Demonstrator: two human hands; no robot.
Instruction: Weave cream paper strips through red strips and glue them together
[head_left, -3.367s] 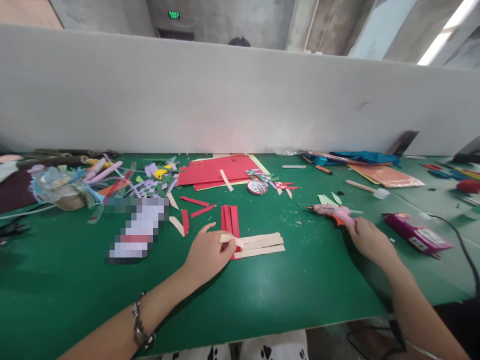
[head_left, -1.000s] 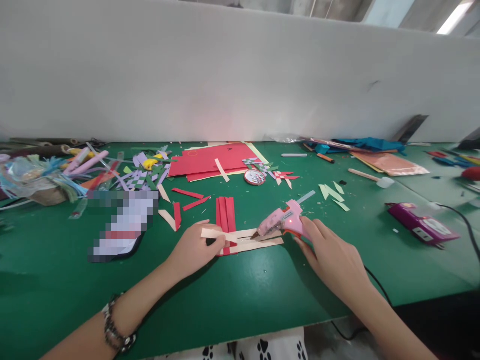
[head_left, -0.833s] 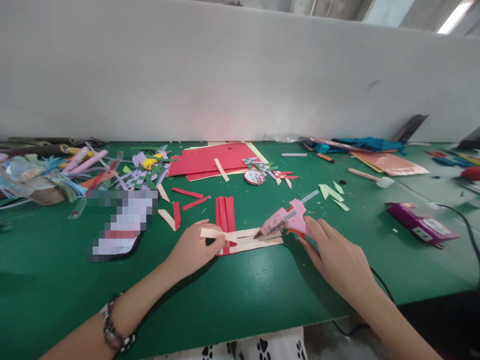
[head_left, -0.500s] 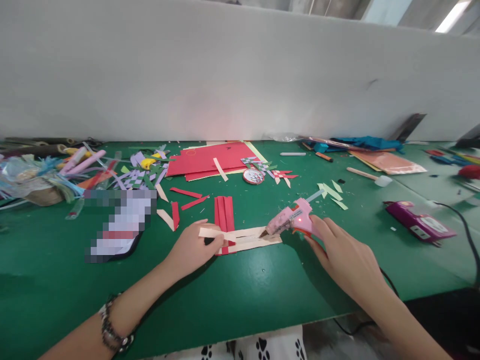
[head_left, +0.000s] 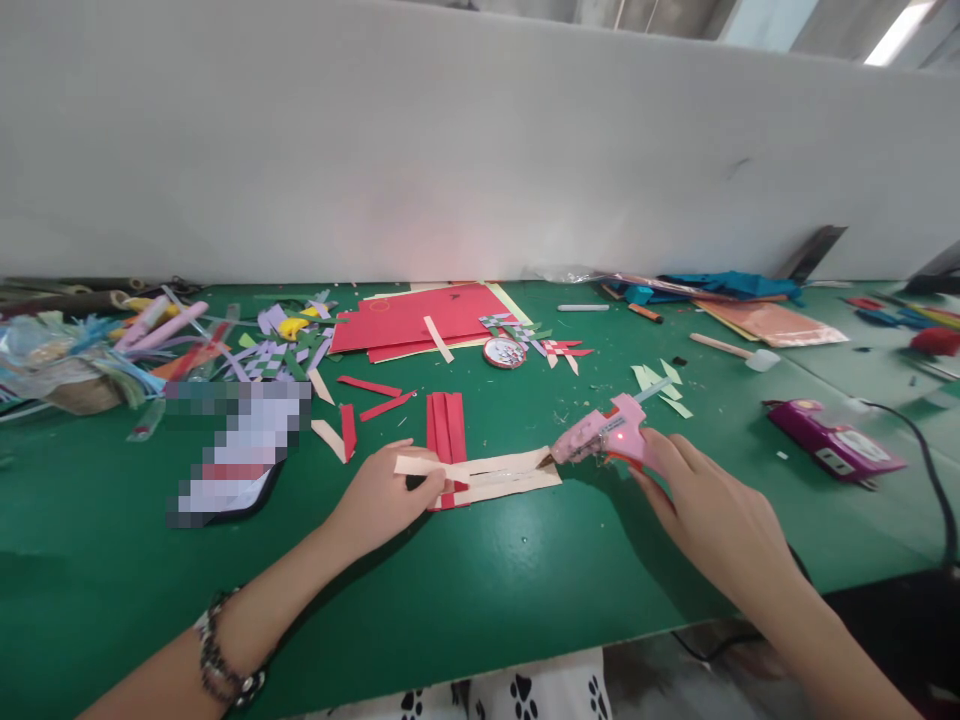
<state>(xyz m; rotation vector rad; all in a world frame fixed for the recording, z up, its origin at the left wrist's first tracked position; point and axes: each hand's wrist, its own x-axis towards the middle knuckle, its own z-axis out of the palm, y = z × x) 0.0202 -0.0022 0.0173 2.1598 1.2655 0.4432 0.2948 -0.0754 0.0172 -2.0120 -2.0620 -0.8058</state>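
While left hand (head_left: 379,497) pinches cream paper strips (head_left: 495,472) woven across red paper strips (head_left: 445,432) on green table (head_left: 480,580), right hand (head_left: 709,510) grips pink glue gun (head_left: 607,440), nozzle at strips' right end

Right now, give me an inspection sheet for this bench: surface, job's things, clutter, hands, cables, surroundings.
Surface: green table, paper scraps scattered on it.
Job's things: cream paper strips crossing red paper strips; pink glue gun, nozzle at the cream strips' right end.
Clutter: red card sheets; purple and green strips at left; purple packet at right.
Hands: left hand pinches the cream strips' left end; right hand grips the gun.
Cables: black cable near the right edge.
Surroundings: white partition behind the table.
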